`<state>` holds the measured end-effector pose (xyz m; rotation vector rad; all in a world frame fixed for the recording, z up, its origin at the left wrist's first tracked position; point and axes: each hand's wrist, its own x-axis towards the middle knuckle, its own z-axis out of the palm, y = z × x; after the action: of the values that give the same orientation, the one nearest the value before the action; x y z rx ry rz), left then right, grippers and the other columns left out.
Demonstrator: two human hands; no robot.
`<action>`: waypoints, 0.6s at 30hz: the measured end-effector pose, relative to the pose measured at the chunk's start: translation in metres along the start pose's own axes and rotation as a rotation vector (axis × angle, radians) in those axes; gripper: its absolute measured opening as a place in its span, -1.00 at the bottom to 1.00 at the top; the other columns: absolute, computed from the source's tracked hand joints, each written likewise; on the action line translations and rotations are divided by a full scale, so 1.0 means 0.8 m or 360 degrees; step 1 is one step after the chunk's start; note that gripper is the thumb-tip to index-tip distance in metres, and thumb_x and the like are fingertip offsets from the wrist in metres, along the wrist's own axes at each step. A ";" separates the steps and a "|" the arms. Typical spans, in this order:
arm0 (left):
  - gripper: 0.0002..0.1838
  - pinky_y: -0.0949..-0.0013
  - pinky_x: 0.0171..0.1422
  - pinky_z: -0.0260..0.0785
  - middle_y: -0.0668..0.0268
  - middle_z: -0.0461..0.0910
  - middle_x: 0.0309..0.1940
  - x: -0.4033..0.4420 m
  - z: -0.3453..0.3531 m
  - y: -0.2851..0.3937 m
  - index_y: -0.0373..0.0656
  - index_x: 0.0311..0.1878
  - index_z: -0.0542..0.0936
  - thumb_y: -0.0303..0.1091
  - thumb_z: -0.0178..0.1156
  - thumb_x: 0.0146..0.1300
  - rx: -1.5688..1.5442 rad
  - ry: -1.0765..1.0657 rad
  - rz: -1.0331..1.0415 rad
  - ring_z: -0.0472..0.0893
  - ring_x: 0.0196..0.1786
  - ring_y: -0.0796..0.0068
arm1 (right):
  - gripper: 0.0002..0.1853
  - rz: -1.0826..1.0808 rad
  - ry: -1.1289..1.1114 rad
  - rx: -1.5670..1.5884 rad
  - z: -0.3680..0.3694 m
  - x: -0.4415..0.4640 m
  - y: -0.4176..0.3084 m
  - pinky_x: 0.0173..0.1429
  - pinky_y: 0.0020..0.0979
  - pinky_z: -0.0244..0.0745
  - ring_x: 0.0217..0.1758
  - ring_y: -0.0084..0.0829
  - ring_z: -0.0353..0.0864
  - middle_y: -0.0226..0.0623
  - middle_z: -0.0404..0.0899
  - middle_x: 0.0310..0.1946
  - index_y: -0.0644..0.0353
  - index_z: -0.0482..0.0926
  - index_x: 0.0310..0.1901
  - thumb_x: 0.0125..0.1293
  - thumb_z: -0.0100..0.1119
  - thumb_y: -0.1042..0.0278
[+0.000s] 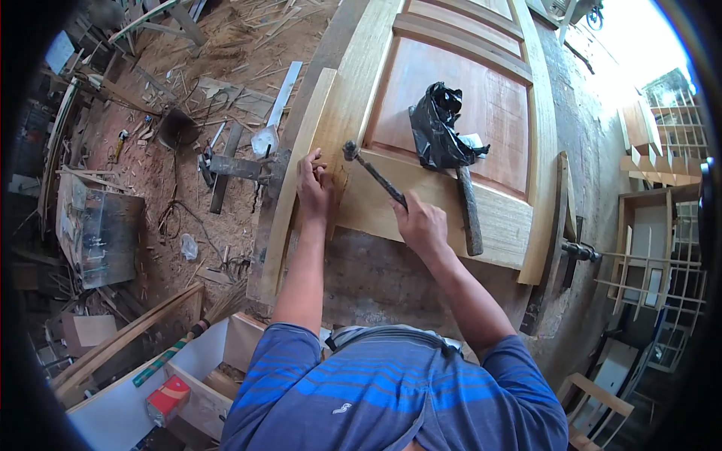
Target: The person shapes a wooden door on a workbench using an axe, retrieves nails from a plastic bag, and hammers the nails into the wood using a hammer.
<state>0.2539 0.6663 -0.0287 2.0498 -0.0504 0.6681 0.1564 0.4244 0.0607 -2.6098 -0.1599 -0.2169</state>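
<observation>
My right hand (423, 225) is wrapped round the handle of a hammer (376, 174), whose head is raised over the left side of a wooden panel door (466, 124). At the door's left edge my left hand (313, 186) rests with its fingers curled; whatever they pinch is too small to make out. A light wooden strip (307, 128) runs along that edge, beside the hand. On the door lies a black plastic bag (436, 135), and a dark wooden handle (469, 214) sticks out below it.
The door lies on a workbench (376, 274). Metal clamps (239, 167) sit at the left, with another clamp (580, 252) at the right. Wood scraps litter the floor (150, 218). A red box (168, 398) stands in a white wooden frame at lower left.
</observation>
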 end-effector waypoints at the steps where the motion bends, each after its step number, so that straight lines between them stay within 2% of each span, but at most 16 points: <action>1: -0.52 0.08 0.14 0.63 0.05 0.68 0.05 0.000 -0.001 0.002 -0.25 0.37 0.58 -0.63 0.01 0.42 -0.0021 0.0007 -0.0040 0.73 0.00 0.12 | -0.70 -0.0019 0.0057 0.0078 -0.011 0.006 -0.009 -0.33 0.05 0.56 -0.41 0.16 0.74 0.00 0.64 -0.55 0.16 0.53 -0.12 0.59 0.33 0.10; 3: -0.53 0.07 0.12 0.62 0.04 0.68 0.03 -0.009 -0.005 0.008 -0.25 0.33 0.59 -0.64 -0.02 0.41 -0.0049 -0.0013 -0.0108 0.72 -0.02 0.13 | -0.69 -0.0001 0.0177 0.0322 -0.032 0.005 -0.035 -0.34 0.06 0.54 -0.45 0.17 0.71 -0.05 0.61 -0.58 0.15 0.52 -0.13 0.59 0.34 0.09; 6: -0.53 0.05 0.13 0.61 0.04 0.69 0.01 -0.009 -0.003 0.001 -0.26 0.33 0.59 -0.65 -0.02 0.40 -0.0015 -0.0007 -0.0118 0.72 -0.01 0.12 | -0.70 -0.0144 0.0287 0.0460 -0.002 -0.008 -0.022 -0.34 0.06 0.57 -0.44 0.17 0.72 -0.03 0.62 -0.57 0.15 0.53 -0.12 0.59 0.34 0.09; 7: -0.55 0.06 0.13 0.61 0.03 0.70 0.03 -0.009 -0.003 0.001 -0.26 0.33 0.59 -0.63 -0.03 0.43 -0.0006 -0.0011 -0.0105 0.74 -0.02 0.13 | -0.70 -0.0084 0.0030 0.0152 0.004 -0.010 -0.013 -0.31 0.06 0.61 -0.42 0.17 0.74 0.02 0.64 -0.57 0.17 0.55 -0.09 0.59 0.33 0.10; 9: -0.57 0.08 0.15 0.63 0.02 0.72 0.07 -0.008 -0.006 0.002 -0.26 0.33 0.60 -0.60 -0.03 0.47 0.0022 -0.0001 -0.0079 0.79 -0.04 0.14 | -0.71 -0.0025 -0.0127 -0.0019 0.003 -0.003 -0.008 -0.28 0.07 0.63 -0.40 0.17 0.75 0.04 0.65 -0.56 0.18 0.55 -0.08 0.59 0.33 0.10; 11: -0.55 0.04 0.15 0.59 0.04 0.70 0.00 -0.002 -0.001 -0.005 -0.26 0.33 0.60 -0.63 -0.02 0.43 0.0027 0.0016 -0.0043 0.74 -0.03 0.12 | -0.72 0.0017 -0.0198 -0.0050 -0.006 0.002 -0.014 -0.26 0.08 0.63 -0.39 0.16 0.76 0.04 0.64 -0.56 0.18 0.56 -0.08 0.58 0.33 0.12; 15: -0.55 0.02 0.12 0.58 0.03 0.68 -0.04 -0.012 -0.005 0.004 -0.25 0.33 0.60 -0.63 -0.04 0.44 0.0023 -0.0002 -0.0099 0.73 -0.03 0.10 | -0.76 -0.0084 0.0282 0.0521 -0.039 0.004 -0.060 -0.25 0.07 0.64 -0.40 0.16 0.74 0.03 0.63 -0.55 0.15 0.56 -0.06 0.57 0.35 0.17; 18: -0.55 0.03 0.08 0.59 0.03 0.68 -0.03 -0.010 -0.009 0.007 -0.25 0.33 0.60 -0.62 -0.05 0.45 0.0015 0.0016 -0.0034 0.74 -0.07 0.10 | -0.73 -0.0013 0.0043 0.0139 0.008 -0.015 -0.010 -0.24 0.10 0.64 -0.40 0.17 0.75 0.04 0.66 -0.54 0.14 0.56 -0.05 0.59 0.32 0.11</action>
<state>0.2421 0.6675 -0.0255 2.0528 -0.0195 0.6666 0.1440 0.4337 0.0569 -2.5185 -0.1669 -0.2425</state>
